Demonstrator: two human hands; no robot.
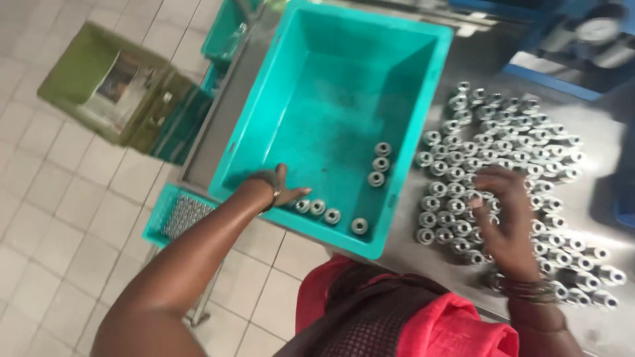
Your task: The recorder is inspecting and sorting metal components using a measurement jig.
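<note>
Small metal cylinders (463, 192) stand upright in close rows on the steel bench (595, 198). The right hand (506, 215) rests on these rows, fingers curled among the parts; whether it has hold of any cannot be told. Just beside them sits a teal crate (264, 119) with 7 such cylinders (380, 163) on its floor. The left hand (274, 188) reaches inside near the front wall, fingers loosely spread, touching the nearest of these parts. A green box (79, 73) sits on the tiled floor (53, 198).
</note>
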